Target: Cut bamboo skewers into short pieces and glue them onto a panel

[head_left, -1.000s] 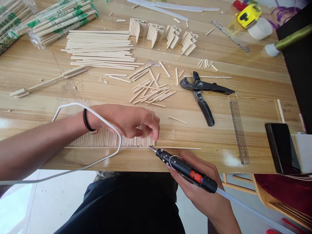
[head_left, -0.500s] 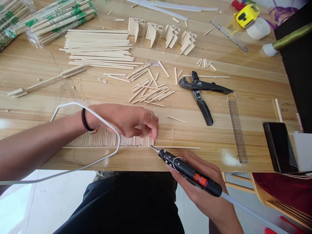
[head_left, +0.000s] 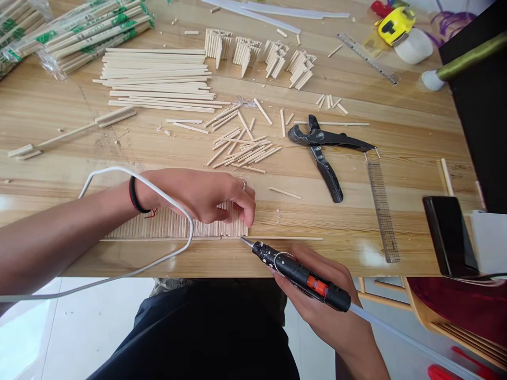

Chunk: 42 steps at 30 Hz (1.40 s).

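My left hand (head_left: pixel 206 194) rests on a flat panel of short sticks (head_left: pixel 166 226) laid side by side near the table's front edge. Its fingertips are bent down and press the panel's right end. My right hand (head_left: pixel 317 301) grips a black glue pen (head_left: pixel 301 275) with an orange switch. The pen's metal tip sits at the panel's lower right corner, beside a long thin stick (head_left: pixel 285 238) that runs along the panel's bottom. A white cable (head_left: pixel 158 192) loops over my left wrist.
Loose short sticks (head_left: pixel 243 149) lie in the middle of the wooden table (head_left: pixel 415 132). Black cutting pliers (head_left: pixel 325 153) and a clear ruler (head_left: pixel 381 211) lie to the right. Long sticks (head_left: pixel 158 79) and wrapped chopsticks (head_left: pixel 91 31) sit at the back left. A dark phone (head_left: pixel 449 237) stands at the right edge.
The glue pen's tip drew slightly away to the right, then came back to the panel's corner. My left hand has stayed on the panel.
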Tool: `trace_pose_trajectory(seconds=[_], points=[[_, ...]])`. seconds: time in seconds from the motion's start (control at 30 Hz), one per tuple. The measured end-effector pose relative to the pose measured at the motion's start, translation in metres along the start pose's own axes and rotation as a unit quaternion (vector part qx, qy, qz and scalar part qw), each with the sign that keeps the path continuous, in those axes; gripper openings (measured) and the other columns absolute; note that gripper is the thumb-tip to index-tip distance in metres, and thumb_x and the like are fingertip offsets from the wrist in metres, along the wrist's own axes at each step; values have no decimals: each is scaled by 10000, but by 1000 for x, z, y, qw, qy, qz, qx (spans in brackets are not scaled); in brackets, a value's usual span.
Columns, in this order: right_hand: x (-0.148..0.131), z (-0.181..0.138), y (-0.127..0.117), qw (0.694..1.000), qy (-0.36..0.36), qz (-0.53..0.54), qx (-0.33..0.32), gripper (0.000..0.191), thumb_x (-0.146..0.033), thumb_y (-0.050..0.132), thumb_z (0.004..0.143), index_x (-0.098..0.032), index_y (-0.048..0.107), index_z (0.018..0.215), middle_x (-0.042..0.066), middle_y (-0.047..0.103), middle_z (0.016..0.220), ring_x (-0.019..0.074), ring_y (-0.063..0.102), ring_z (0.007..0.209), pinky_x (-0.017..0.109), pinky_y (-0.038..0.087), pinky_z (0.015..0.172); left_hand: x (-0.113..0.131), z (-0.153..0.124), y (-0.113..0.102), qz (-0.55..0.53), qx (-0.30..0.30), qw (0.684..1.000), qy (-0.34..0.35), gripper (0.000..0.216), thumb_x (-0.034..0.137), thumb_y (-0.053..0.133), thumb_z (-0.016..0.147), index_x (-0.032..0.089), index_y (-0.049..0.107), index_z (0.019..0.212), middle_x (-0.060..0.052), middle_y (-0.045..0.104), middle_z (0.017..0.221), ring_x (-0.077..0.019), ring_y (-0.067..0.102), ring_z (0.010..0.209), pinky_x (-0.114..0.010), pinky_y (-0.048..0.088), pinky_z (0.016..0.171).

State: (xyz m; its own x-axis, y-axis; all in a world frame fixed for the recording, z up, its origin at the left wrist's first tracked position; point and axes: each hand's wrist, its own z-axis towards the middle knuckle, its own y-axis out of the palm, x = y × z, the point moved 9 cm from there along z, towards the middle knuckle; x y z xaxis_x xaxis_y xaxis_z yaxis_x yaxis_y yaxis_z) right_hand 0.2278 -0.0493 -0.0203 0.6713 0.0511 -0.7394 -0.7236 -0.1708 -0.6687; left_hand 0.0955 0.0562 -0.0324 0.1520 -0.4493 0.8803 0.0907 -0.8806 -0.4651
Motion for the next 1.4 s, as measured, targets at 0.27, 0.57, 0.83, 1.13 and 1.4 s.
trace_pose_trajectory(seconds=[0.27, 0.57, 0.83, 1.13, 1.4], points=[[10, -3, -1, 1000, 22, -10, 6, 300, -173, 663, 932, -241, 484, 701, -59, 459, 614, 117, 428, 538, 270, 353, 504, 1, -1, -1, 0, 1, 1000, 3, 349, -8, 582, 914, 217, 782, 1091, -34, 740, 1078, -182, 671, 1002, -244, 492, 894], [17, -9, -4, 1000, 23, 1, 16, 290, -173, 700, 940, -239, 507, 732, -58, 448, 654, 117, 421, 572, 271, 350, 528, 1, -1, 0, -2, -1, 1000, -5, 355, -4, 571, 914, 207, 774, 1113, -41, 733, 1092, -184, 671, 1006, -261, 497, 909], [12, -8, -1, 999, 2, 35, -10, 222, -167, 712, 954, -235, 568, 800, -39, 516, 716, 127, 492, 613, 281, 398, 572, 0, 0, -1, 3, 11, 1000, -4, 353, -8, 591, 886, 205, 766, 1107, -47, 747, 1071, -210, 682, 1013, -293, 498, 921], [11, -4, -4, 1000, -1, 3, 9, 331, -161, 683, 940, -238, 458, 711, -61, 446, 648, 113, 424, 560, 268, 333, 517, -2, 0, -1, 4, 13, 1000, -8, 352, -1, 586, 883, 216, 764, 1095, -37, 742, 1062, -205, 675, 1007, -275, 494, 897], [14, -4, -4, 1000, 18, -6, 13, 323, -163, 678, 929, -241, 462, 701, -64, 440, 635, 114, 405, 554, 266, 329, 508, 0, 0, -1, 10, 7, 1000, -14, 375, -23, 580, 879, 203, 764, 1114, -36, 747, 1076, -193, 678, 1011, -261, 495, 909]])
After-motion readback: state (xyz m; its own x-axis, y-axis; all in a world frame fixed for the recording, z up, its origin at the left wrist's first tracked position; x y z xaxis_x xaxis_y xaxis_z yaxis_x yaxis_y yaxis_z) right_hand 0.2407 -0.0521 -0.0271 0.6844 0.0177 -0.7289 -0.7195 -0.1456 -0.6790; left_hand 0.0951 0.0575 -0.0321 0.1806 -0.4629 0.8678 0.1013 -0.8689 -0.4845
